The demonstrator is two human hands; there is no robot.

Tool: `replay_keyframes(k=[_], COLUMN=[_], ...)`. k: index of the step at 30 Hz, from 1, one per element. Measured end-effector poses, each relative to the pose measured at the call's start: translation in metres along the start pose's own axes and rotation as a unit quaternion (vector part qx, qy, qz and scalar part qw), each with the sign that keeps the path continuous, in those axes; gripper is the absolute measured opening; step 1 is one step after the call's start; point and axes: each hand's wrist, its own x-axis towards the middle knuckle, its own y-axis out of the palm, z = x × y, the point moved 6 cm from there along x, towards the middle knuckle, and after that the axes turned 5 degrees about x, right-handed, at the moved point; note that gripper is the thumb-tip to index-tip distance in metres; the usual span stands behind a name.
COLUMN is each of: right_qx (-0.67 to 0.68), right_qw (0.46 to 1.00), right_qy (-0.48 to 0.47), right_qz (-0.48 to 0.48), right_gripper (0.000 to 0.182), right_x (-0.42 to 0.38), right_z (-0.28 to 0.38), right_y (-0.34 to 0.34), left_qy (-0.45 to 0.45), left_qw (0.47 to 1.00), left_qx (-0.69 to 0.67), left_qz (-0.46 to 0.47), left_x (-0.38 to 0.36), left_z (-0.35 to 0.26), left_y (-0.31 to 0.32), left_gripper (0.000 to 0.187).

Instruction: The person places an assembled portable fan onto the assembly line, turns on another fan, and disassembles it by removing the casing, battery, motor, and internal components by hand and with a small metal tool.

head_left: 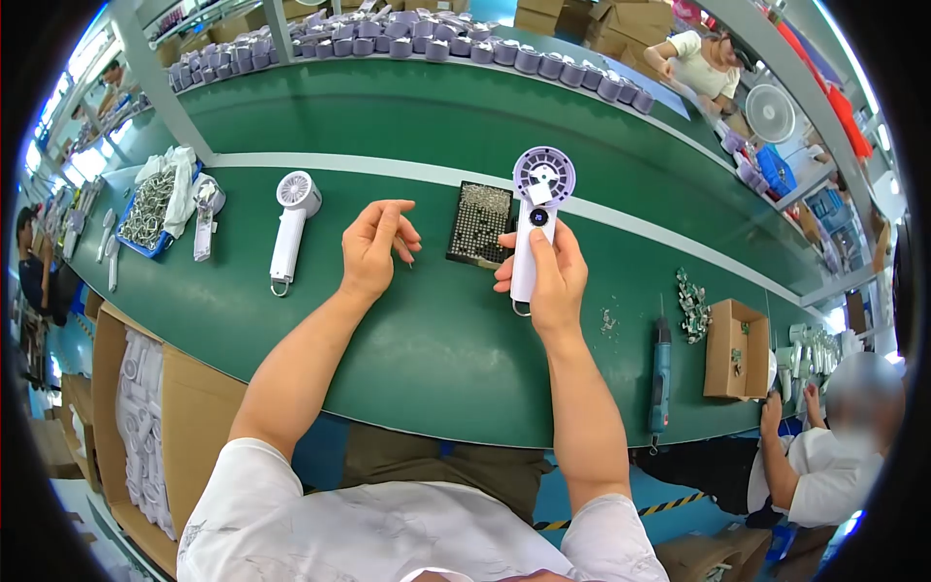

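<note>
My right hand (553, 276) is wrapped round the white handle of a handheld fan (524, 254), thumb on its front just below a small dark round display. The fan's lilac round head is upright with its inside showing, and a white piece sits at its lower middle. To the left, my left hand (373, 250) is raised over the table with its fingers curled together. A tiny dark tip shows below those fingers, too small to name. Between the hands, partly behind the fan, lies a black tray of small metal screws (475, 254).
Another white handheld fan (286, 238) lies left on the green table (427, 359). Farther left is a blue basket of metal rings (145, 247). At right are an electric screwdriver (660, 373), small metal parts (691, 308) and a cardboard box (719, 349). A co-worker (824, 475) sits close at right.
</note>
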Motion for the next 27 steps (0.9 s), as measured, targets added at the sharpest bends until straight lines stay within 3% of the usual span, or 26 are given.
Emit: replay_keyframes(k=[27], right_qx=[0.018], right_qw=[1.000], right_qy=[0.010], right_qz=[-0.004], right_gripper=[0.039], right_x=[0.0027], right_z=[-0.0045], right_y=[-0.0067], left_qy=[-0.018], left_qw=[0.999], left_qx=[0.033], left_qz=[0.012], left_x=[-0.0017], left_z=[0.0015], left_y=[0.0010], left_gripper=[0.040])
